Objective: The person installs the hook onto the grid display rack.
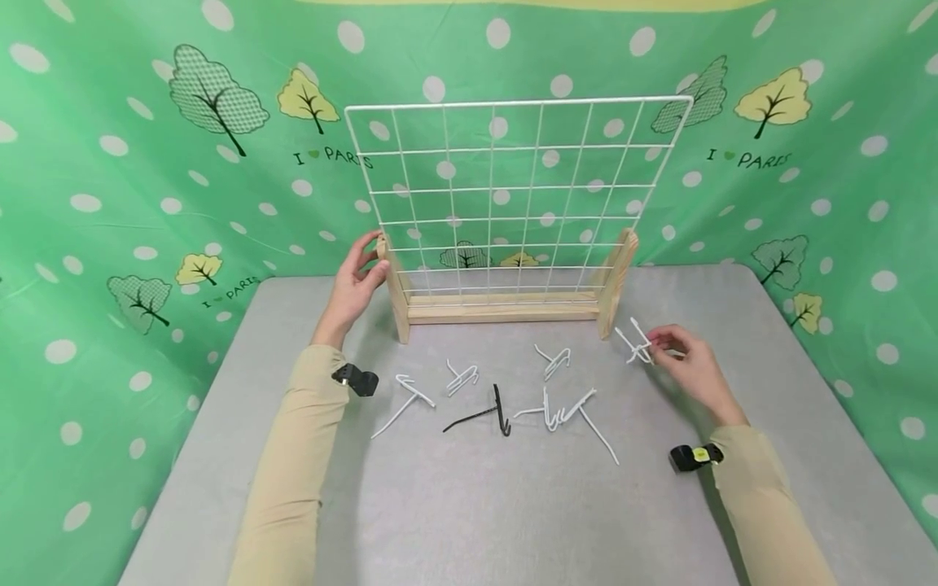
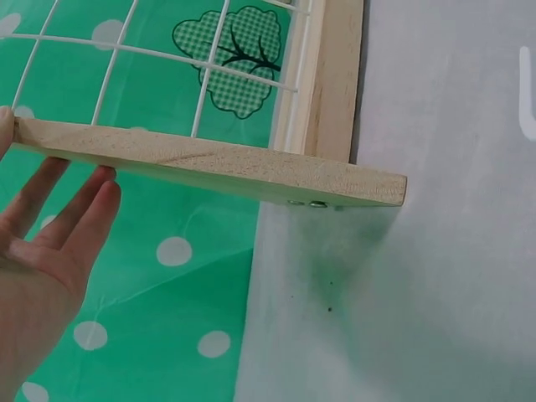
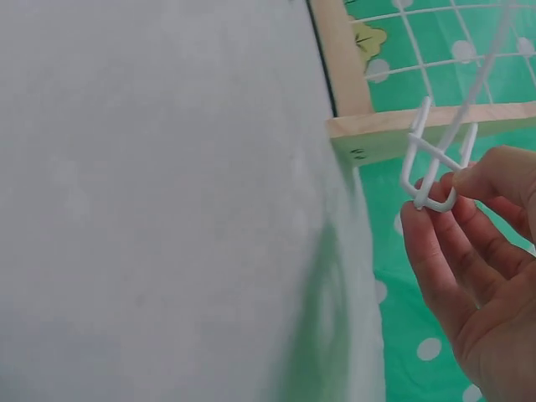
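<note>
A white wire grid panel [image 1: 516, 102] stands upright between the two posts of a wooden stand [image 1: 506, 312]. My left hand [image 1: 353, 286] holds the left post [image 1: 396, 295] near its top; in the left wrist view its fingertips [image 2: 105, 188] touch the post's outer face and the thumb lies at its edge. Beside the right post, my right hand [image 1: 687, 365] pinches a white wire hook [image 3: 435, 201] between thumb and fingers, just above the table. The hook's long prong points away from the hand in the right wrist view.
On the grey table [image 1: 454, 513], in front of the stand, lie several white hooks, among them one at the left [image 1: 415, 395] and one at the right [image 1: 584, 404]. A black hook [image 1: 497, 409] lies between them. Behind hangs a green dotted cloth [image 1: 242, 187].
</note>
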Tool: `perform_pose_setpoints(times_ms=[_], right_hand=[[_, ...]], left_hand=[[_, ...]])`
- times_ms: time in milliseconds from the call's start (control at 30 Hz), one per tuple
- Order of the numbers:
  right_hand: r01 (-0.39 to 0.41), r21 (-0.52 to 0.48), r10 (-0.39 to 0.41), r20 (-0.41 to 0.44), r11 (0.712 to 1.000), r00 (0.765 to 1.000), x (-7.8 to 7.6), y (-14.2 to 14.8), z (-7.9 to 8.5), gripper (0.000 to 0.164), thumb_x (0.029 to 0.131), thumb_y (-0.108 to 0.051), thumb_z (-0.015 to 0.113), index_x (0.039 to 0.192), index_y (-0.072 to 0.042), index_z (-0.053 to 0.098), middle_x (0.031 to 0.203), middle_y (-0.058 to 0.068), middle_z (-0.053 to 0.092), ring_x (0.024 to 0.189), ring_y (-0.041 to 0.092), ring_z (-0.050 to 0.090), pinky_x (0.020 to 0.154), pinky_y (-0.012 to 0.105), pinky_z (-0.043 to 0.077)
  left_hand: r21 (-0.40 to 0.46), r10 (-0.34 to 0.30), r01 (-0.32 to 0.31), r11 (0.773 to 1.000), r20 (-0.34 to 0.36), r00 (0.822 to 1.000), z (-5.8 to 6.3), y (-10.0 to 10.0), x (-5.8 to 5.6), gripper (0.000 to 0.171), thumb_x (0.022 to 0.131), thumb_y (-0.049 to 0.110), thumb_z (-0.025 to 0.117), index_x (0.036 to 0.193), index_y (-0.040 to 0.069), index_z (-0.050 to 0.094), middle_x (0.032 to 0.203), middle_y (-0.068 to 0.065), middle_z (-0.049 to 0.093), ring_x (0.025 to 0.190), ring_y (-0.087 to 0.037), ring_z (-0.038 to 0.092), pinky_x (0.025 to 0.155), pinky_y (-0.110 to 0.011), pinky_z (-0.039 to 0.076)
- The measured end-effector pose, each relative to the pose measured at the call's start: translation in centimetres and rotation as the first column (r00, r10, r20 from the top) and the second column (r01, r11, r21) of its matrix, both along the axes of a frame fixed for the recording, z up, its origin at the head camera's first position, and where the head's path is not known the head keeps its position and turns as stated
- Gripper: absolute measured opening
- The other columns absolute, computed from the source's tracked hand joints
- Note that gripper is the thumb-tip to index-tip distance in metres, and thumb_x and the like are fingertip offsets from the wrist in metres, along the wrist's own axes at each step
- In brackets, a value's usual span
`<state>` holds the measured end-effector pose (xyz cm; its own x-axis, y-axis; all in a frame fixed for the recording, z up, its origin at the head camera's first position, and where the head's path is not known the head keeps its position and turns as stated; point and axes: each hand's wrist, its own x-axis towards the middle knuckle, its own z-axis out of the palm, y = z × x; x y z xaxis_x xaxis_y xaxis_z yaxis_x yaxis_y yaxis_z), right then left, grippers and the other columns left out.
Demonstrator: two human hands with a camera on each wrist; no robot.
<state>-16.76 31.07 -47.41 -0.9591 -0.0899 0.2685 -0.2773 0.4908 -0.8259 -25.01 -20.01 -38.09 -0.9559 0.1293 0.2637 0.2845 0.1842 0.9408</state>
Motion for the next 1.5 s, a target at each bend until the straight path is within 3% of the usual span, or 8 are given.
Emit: perform_pose_setpoints(times_ms=[133, 300, 400, 600, 733, 933, 1233, 1500], right_hand=[[0.016, -0.042, -0.016, -0.02, 0.999, 1.0, -0.3, -0.6, 1.3, 0.021, 0.086, 0.013, 0.058, 0.107, 0.015, 0.06, 0.092, 0.027, 0.061, 0.08, 0.004, 0.058, 0.071, 0.009, 0.051], [0.043, -0.082, -0.047, -0.038, 0.996, 0.998, 0.1, -2.2, 3.7, 0.02, 0.086, 0.015, 0.056, 0.105, 0.019, 0.058, 0.093, 0.032, 0.059, 0.08, 0.01, 0.06, 0.071, 0.01, 0.052], [0.054, -0.119, -0.06, -0.046, 0.991, 0.997, 0.1, -3.1, 4.8, 0.019, 0.086, 0.015, 0.056, 0.104, 0.02, 0.057, 0.091, 0.027, 0.06, 0.079, 0.009, 0.061, 0.069, 0.012, 0.053], [0.048, -0.232, -0.067, -0.073, 0.972, 0.995, -0.4, -4.0, 5.5, 0.02, 0.084, 0.019, 0.057, 0.103, 0.023, 0.055, 0.086, 0.019, 0.063, 0.076, 0.009, 0.063, 0.065, 0.017, 0.056], [0.041, -0.311, -0.07, -0.081, 0.949, 0.994, -0.8, -4.3, 5.9, 0.022, 0.084, 0.021, 0.054, 0.104, 0.026, 0.052, 0.086, 0.014, 0.063, 0.076, 0.007, 0.063, 0.065, 0.017, 0.056], [0.053, -0.39, -0.097, -0.094, 0.919, 0.991, -1.3, -4.7, 6.9, 0.024, 0.083, 0.022, 0.052, 0.107, 0.028, 0.049, 0.087, 0.0, 0.064, 0.077, 0.006, 0.063, 0.067, 0.015, 0.055], [0.049, -0.415, -0.111, -0.127, 0.909, 0.986, -1.9, -5.1, 8.4, 0.025, 0.082, 0.021, 0.05, 0.107, 0.028, 0.048, 0.088, 0.001, 0.065, 0.076, 0.008, 0.063, 0.066, 0.016, 0.056], [0.077, -0.419, -0.161, -0.17, 0.905, 0.972, -2.7, -5.6, 10.0, 0.024, 0.083, 0.02, 0.05, 0.106, 0.026, 0.05, 0.09, 0.001, 0.063, 0.077, 0.01, 0.062, 0.067, 0.017, 0.056]], left_hand=[[-0.006, -0.002, 0.002, 1.0, 0.009, 1.0, 0.1, 0.0, 0.0, 0.053, 0.1, 0.003, 0.05, 0.149, 0.006, 0.029, 0.136, -0.031, 0.043, 0.118, -0.049, 0.048, 0.099, -0.053, 0.044], [0.006, 0.009, -0.009, 1.0, 0.034, 0.999, -1.1, -0.4, -0.9, 0.053, 0.101, 0.01, 0.051, 0.15, 0.015, 0.032, 0.141, -0.025, 0.041, 0.121, -0.046, 0.047, 0.098, -0.053, 0.046], [0.01, 0.028, -0.029, 1.0, 0.041, 0.999, -1.8, -0.6, -1.4, 0.052, 0.101, 0.016, 0.052, 0.15, 0.02, 0.034, 0.145, -0.019, 0.04, 0.124, -0.042, 0.047, 0.097, -0.053, 0.046], [0.021, 0.059, -0.06, 0.998, 0.047, 0.997, -2.0, -0.6, -1.5, 0.049, 0.102, 0.022, 0.051, 0.148, 0.02, 0.037, 0.144, -0.018, 0.041, 0.124, -0.038, 0.048, 0.095, -0.052, 0.048], [0.045, 0.055, -0.058, 0.997, 0.065, 0.996, -1.7, -0.6, -1.3, 0.048, 0.102, 0.018, 0.051, 0.148, 0.016, 0.036, 0.143, -0.02, 0.042, 0.123, -0.039, 0.048, 0.095, -0.053, 0.048], [0.044, 0.057, -0.06, 0.997, 0.079, 0.995, 0.2, 0.2, 0.1, 0.047, 0.102, 0.013, 0.049, 0.147, 0.009, 0.034, 0.141, -0.026, 0.042, 0.122, -0.041, 0.048, 0.095, -0.053, 0.048], [0.047, 0.089, -0.094, 0.994, 0.1, 0.991, 0.8, 0.7, 0.4, 0.046, 0.102, 0.013, 0.049, 0.146, 0.01, 0.037, 0.14, -0.026, 0.043, 0.123, -0.039, 0.048, 0.095, -0.053, 0.048], [0.077, 0.098, -0.107, 0.991, 0.112, 0.989, -1.6, -0.2, -1.5, 0.046, 0.102, 0.018, 0.051, 0.146, 0.019, 0.04, 0.14, -0.021, 0.045, 0.123, -0.035, 0.048, 0.094, -0.053, 0.049]])
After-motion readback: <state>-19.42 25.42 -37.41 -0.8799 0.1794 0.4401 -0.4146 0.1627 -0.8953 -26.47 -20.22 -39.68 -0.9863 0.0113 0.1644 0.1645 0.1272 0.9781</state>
